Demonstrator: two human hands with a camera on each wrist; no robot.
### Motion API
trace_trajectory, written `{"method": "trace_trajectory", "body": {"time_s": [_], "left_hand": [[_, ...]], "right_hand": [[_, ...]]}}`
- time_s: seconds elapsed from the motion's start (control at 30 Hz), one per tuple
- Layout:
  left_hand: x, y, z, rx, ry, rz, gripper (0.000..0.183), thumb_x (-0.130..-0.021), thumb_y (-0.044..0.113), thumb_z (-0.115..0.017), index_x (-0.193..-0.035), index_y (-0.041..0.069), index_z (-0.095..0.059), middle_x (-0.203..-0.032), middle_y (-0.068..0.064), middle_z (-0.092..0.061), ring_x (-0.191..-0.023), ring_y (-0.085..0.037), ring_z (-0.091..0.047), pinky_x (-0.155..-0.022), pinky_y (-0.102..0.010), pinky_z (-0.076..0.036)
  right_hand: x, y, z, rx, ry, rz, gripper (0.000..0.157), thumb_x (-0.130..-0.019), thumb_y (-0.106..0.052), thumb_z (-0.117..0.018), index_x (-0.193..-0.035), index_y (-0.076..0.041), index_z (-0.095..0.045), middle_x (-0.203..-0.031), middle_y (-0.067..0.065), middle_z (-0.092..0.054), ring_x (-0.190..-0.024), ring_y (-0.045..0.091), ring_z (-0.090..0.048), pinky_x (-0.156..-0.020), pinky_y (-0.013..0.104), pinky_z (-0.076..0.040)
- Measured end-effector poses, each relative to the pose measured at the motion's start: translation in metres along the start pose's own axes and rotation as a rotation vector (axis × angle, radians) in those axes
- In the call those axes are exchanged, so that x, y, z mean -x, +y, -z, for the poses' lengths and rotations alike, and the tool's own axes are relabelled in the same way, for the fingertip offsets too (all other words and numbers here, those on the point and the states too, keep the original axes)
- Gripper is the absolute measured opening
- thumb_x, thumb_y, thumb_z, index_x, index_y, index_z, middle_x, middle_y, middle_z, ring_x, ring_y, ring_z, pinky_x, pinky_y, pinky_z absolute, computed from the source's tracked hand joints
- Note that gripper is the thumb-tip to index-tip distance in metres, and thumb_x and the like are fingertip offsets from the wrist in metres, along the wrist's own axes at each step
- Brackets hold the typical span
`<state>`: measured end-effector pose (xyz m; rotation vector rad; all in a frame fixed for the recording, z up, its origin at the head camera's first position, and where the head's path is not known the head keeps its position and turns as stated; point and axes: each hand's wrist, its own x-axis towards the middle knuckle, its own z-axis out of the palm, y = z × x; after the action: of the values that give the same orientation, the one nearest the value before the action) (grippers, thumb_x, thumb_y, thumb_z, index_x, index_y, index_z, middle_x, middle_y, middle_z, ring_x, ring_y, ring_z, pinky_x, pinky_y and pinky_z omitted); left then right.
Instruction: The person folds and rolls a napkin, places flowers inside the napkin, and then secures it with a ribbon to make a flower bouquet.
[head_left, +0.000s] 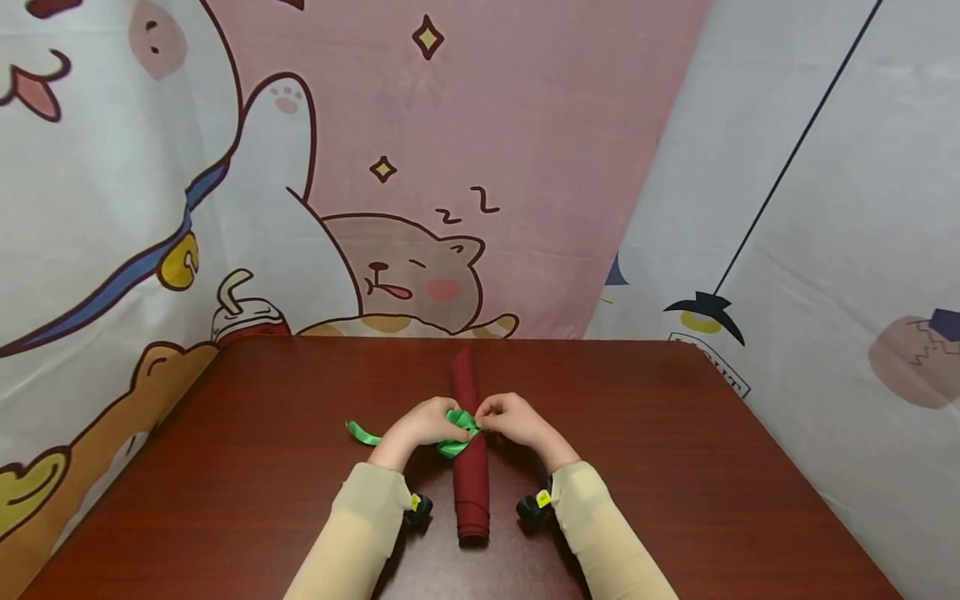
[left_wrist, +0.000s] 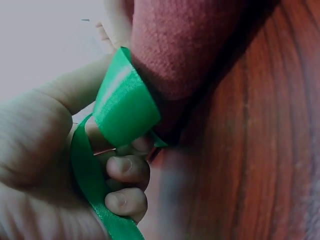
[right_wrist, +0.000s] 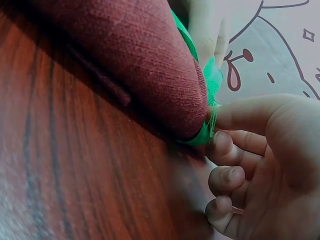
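Note:
A dark red rolled cloth (head_left: 471, 483) lies lengthwise on the table, pointing away from me. Green satin ribbon (head_left: 452, 448) goes around its middle, with loops bunched on top. My left hand (head_left: 429, 422) pinches the ribbon on the roll's left side; in the left wrist view a wide ribbon loop (left_wrist: 125, 107) sits at the thumb, and a strand runs across the palm. On the other side my right hand (head_left: 519, 421) pinches a frayed ribbon end (right_wrist: 213, 120) between thumb and index finger, close against the roll. The knot itself is partly hidden by the fingers.
The brown wooden table (head_left: 637, 433) extends around the roll on both sides. A loose ribbon tail (head_left: 363, 433) lies to the left of my left hand. Behind the table hangs a cartoon-printed cloth backdrop (head_left: 555, 167).

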<state>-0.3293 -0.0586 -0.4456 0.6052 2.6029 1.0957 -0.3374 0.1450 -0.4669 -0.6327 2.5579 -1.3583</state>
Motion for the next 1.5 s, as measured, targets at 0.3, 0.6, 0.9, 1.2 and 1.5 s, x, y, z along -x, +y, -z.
{"method": "trace_trajectory", "body": {"time_s": [0.3, 0.6, 0.9, 1.2, 1.5], "left_hand": [[0.001, 0.002, 0.000, 0.005, -0.004, 0.014, 0.026, -0.076, 0.018, -0.075, -0.075, 0.009, -0.050, -0.066, 0.002, -0.042, -0.061, -0.013, -0.041, -0.056, -0.026, -0.034], [0.000, 0.002, -0.004, 0.007, 0.014, 0.052, 0.026, -0.076, 0.017, -0.074, -0.074, 0.009, -0.050, -0.065, 0.002, -0.042, -0.061, -0.013, -0.042, -0.056, -0.027, -0.034], [0.000, 0.004, -0.004, 0.021, 0.034, 0.066, 0.026, -0.079, 0.017, -0.073, -0.072, 0.009, -0.049, -0.064, 0.001, -0.039, -0.060, -0.014, -0.039, -0.056, -0.027, -0.032], [0.000, -0.001, -0.003, 0.038, 0.019, 0.047, 0.021, -0.074, 0.011, -0.071, -0.074, 0.008, -0.050, -0.066, 0.001, -0.042, -0.060, -0.013, -0.040, -0.056, -0.026, -0.033], [0.000, 0.002, -0.003, 0.023, 0.031, 0.072, 0.017, -0.075, 0.012, -0.071, -0.077, 0.007, -0.054, -0.068, 0.001, -0.046, -0.061, -0.014, -0.042, -0.056, -0.026, -0.034]], "right_hand": [[0.000, 0.000, 0.000, -0.002, 0.013, 0.001, 0.009, -0.090, -0.010, -0.062, -0.089, -0.005, -0.069, -0.071, -0.001, -0.058, -0.057, 0.012, -0.048, -0.053, 0.028, -0.042], [0.002, -0.002, 0.006, -0.004, 0.035, -0.001, 0.010, -0.091, -0.014, -0.063, -0.092, -0.007, -0.070, -0.074, 0.006, -0.062, -0.057, 0.020, -0.050, -0.053, 0.028, -0.043], [0.004, -0.002, 0.010, -0.051, -0.001, -0.026, 0.012, -0.085, -0.015, -0.071, -0.093, -0.007, -0.068, -0.071, 0.015, -0.061, -0.053, 0.020, -0.052, -0.052, 0.030, -0.043], [0.002, -0.002, 0.007, -0.037, -0.029, 0.002, 0.011, -0.087, -0.013, -0.067, -0.095, -0.005, -0.067, -0.072, 0.014, -0.061, -0.053, 0.020, -0.051, -0.051, 0.029, -0.043], [0.001, 0.001, 0.006, -0.042, -0.016, 0.012, 0.009, -0.088, -0.013, -0.065, -0.093, -0.006, -0.068, -0.071, 0.012, -0.060, -0.052, 0.018, -0.050, -0.051, 0.031, -0.044]]}}
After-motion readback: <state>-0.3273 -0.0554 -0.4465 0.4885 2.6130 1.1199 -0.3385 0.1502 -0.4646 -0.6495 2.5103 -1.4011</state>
